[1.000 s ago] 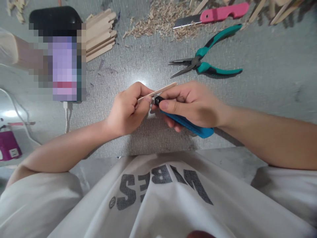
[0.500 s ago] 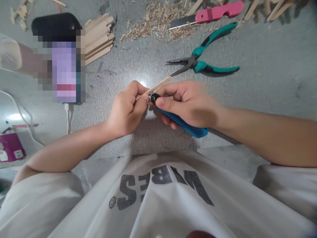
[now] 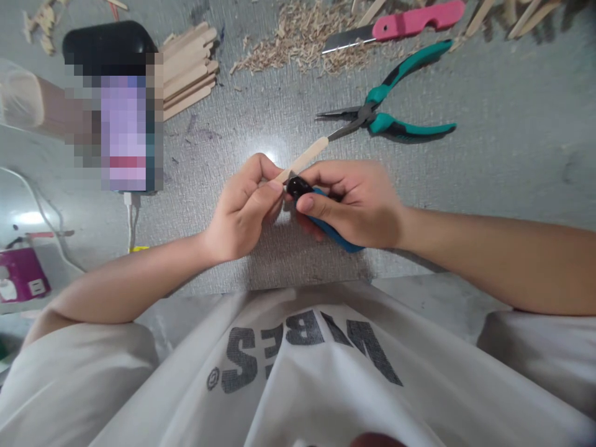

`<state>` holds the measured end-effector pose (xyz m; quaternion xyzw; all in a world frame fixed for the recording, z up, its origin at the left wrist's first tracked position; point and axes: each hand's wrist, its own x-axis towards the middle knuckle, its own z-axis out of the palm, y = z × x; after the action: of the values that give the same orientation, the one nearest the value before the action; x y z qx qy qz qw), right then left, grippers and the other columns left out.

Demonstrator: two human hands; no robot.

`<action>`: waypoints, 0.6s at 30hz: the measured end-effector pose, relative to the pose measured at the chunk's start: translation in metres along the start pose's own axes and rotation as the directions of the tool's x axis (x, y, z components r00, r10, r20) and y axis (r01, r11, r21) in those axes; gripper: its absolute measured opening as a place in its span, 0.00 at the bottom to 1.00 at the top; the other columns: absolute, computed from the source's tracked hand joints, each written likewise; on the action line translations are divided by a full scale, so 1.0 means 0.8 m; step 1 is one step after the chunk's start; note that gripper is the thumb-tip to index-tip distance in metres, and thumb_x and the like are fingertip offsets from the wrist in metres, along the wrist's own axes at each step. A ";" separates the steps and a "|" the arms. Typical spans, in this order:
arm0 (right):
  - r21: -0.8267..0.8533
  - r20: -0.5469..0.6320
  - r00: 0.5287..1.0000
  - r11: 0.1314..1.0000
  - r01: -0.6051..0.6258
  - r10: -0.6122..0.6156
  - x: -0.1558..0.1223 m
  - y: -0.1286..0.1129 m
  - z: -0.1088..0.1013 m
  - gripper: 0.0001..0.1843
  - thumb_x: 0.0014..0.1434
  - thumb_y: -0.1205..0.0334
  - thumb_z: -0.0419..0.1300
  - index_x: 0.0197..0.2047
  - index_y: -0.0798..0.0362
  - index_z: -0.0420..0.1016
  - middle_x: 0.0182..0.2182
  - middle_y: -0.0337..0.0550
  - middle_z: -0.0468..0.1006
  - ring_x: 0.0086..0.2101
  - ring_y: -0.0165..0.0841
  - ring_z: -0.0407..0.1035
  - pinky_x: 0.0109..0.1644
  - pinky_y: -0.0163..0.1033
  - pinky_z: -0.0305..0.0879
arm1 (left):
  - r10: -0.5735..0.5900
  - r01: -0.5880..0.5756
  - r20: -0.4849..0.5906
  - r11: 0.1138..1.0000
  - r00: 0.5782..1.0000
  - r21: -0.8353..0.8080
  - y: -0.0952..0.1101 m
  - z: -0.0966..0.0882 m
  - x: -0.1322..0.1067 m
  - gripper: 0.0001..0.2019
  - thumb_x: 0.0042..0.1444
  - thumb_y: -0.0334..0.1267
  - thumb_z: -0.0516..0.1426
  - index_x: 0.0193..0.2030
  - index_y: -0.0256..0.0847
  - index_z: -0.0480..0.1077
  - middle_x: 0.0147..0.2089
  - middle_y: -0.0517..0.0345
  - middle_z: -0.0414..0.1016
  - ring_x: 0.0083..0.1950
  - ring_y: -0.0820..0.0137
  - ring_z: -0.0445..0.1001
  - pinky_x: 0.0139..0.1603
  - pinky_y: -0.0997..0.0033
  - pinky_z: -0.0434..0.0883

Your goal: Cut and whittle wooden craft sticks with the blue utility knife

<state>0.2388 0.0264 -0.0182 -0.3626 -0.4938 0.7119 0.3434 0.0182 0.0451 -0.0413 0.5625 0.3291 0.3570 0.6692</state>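
My left hand [image 3: 246, 208] pinches a pale wooden craft stick [image 3: 311, 155] between thumb and forefinger; its rounded end points up and to the right. My right hand [image 3: 356, 202] is wrapped round a blue utility knife [image 3: 333, 233] with a black nose. The short blade touches or lies right against the stick, close to my left fingertips; the exact contact is too small to make out. Just beyond the stick lie long-nose pliers [image 3: 365, 113] with green and black handles, their jaws spread.
Wood shavings [image 3: 288, 37] are heaped at the back beside a pink-handled knife [image 3: 419, 20]. A stack of craft sticks [image 3: 190, 68] lies at the back left, by a black case [image 3: 109, 40] and a blurred phone [image 3: 123, 130] on a white cable. A purple box [image 3: 23, 273] sits far left.
The craft stick has turned so that its broad face shows more. The knife has tilted in my right hand, and less of its blue handle's end sticks out. The view has shifted slightly.
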 end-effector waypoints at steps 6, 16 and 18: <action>0.024 -0.032 0.999 0.999 -0.030 0.030 0.001 -0.006 -0.004 0.28 0.66 0.32 0.81 0.42 0.47 0.82 0.23 0.31 0.79 0.20 0.29 0.70 0.22 0.37 0.64 | 0.020 -0.020 0.002 0.996 1.000 -0.089 0.000 0.002 0.000 0.26 0.75 0.66 0.68 0.42 0.51 0.64 0.20 0.75 0.52 0.18 0.75 0.50 0.21 0.68 0.57; -0.001 0.095 0.993 0.998 -0.069 0.068 0.003 -0.009 -0.010 0.28 0.67 0.33 0.81 0.44 0.49 0.82 0.25 0.33 0.79 0.21 0.28 0.72 0.23 0.35 0.66 | 0.118 -0.112 -0.039 0.986 0.992 0.123 -0.002 0.008 -0.005 0.27 0.78 0.72 0.62 0.45 0.50 0.65 0.29 0.67 0.75 0.25 0.72 0.72 0.28 0.68 0.71; -0.003 0.083 0.995 0.998 -0.061 0.061 0.002 -0.009 -0.010 0.28 0.67 0.33 0.81 0.44 0.49 0.82 0.25 0.33 0.79 0.21 0.28 0.71 0.23 0.35 0.66 | 0.129 -0.126 -0.025 0.987 0.991 0.102 -0.003 0.007 -0.005 0.26 0.79 0.69 0.62 0.45 0.50 0.65 0.30 0.66 0.76 0.25 0.73 0.73 0.27 0.69 0.70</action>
<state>0.2454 0.0336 -0.0136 -0.3478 -0.4963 0.7365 0.3005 0.0214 0.0387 -0.0426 0.6095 0.3204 0.3911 0.6107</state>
